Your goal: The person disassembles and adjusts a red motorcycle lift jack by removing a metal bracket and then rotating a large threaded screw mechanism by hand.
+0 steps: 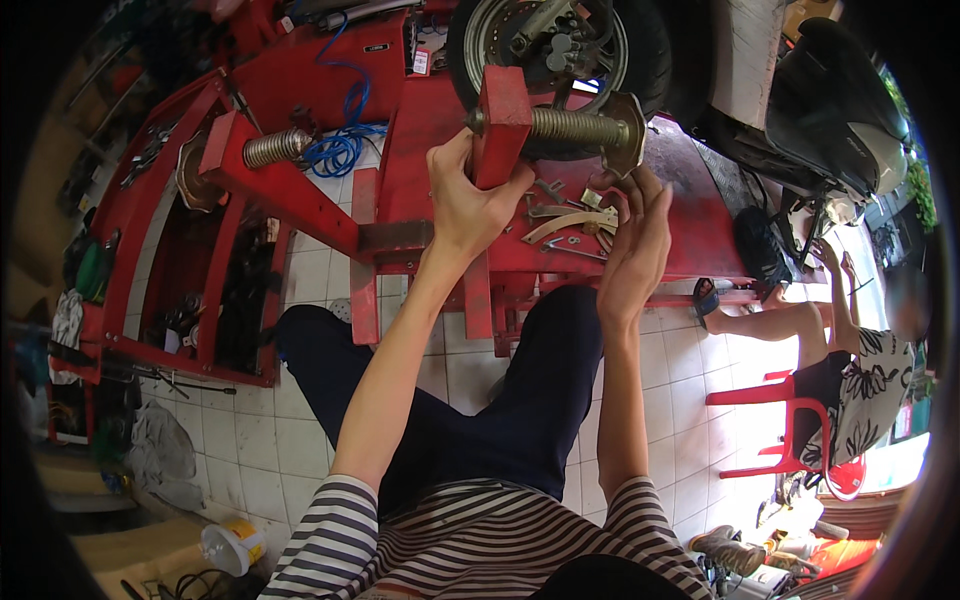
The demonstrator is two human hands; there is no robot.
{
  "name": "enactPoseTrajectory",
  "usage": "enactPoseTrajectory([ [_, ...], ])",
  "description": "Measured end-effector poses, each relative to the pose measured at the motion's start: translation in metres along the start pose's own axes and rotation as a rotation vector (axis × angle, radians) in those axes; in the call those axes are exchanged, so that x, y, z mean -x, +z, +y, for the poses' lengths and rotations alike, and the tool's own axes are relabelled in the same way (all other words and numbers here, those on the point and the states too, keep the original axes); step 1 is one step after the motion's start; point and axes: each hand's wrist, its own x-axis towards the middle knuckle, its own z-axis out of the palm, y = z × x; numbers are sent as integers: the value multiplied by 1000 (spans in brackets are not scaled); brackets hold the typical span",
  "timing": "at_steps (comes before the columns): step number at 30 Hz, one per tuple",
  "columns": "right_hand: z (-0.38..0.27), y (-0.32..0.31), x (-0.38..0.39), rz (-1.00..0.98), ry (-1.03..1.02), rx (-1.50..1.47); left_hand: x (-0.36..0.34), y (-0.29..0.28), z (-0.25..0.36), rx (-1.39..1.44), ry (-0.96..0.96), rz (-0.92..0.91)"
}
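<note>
My left hand (470,195) is closed round a red steel post (500,110) of the red frame, thumb on its near side. A thick threaded metal rod (570,127) runs through the post's top to a round metal flange (627,130) at its right end. My right hand (635,235) has its bent fingertips on the lower edge of that flange. Beneath it, curved metal parts and small tools (570,220) lie on the red platform (680,255). A second threaded rod (272,150) sits on the red arm to the left.
A motorbike wheel (465,50) and dark bodywork (820,110) stand beyond. A blue coiled hose (335,155) lies behind the arm, a red rack (140,300) at left. At right another person (850,390) sits on a red plastic chair (745,398). Clutter (730,550) lies lower right.
</note>
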Motion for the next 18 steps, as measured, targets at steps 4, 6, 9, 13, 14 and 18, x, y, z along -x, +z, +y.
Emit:
enactPoseTrajectory([
  [4, -53, 6, -29, -212, 220, 51, 6, -5, 0, -1, -16, 3],
  [6, -64, 14, -40, -236, 165, 188, 6, -5, 3, 4, -64, -20],
  [9, -57, 28, -40, -199, -168, 192, 6, -10, 6, -18, -126, -44],
  [13, -26, 28, -20, -15, -641, 114, 7, -1, 4, 44, -22, -21],
  [14, -22, 25, -12, -7, -662, 152, 6, -3, 3, 36, 32, -18],
  [18, -19, 15, 9, -26, -414, 317, -2, -4, 6, -51, 32, -85],
])
